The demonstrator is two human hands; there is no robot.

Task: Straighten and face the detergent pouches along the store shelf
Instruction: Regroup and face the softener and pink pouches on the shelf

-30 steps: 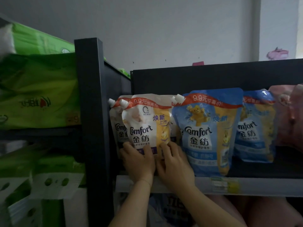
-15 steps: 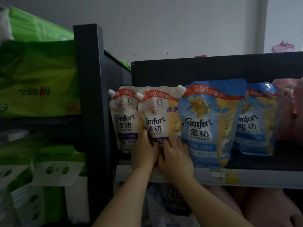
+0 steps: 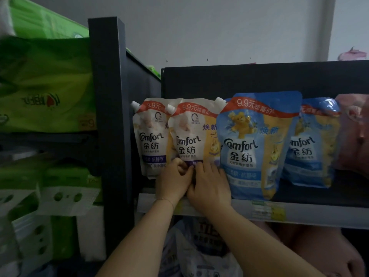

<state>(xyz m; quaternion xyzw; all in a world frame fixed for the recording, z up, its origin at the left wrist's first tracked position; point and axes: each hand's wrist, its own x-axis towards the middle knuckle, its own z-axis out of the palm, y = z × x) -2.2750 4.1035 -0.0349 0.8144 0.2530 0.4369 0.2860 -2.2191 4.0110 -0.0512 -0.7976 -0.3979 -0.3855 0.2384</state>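
Two white Comfort pouches stand upright at the shelf's left end: one [image 3: 150,136] against the dark post, a second [image 3: 192,134] overlapping its right side. To their right a large blue pouch [image 3: 257,144] stands forward, with another blue pouch [image 3: 313,142] behind it further right. My left hand [image 3: 174,181] grips the bottom of the second white pouch with curled fingers. My right hand [image 3: 209,186] holds the same pouch's lower edge, its fingers lying on the front beside the blue pouch. Both pouch bottoms are hidden by my hands.
A pink pouch [image 3: 354,132] sits at the far right. The shelf's front rail [image 3: 309,213] carries price labels. A dark upright post [image 3: 108,116] bounds the left side, with green tissue packs [image 3: 46,82] beyond it. More bags lie below the shelf.
The second white pouch has been slid right, from in front of the first one to beside it, uncovering the first. Both hands moved right with it and stayed at its base.
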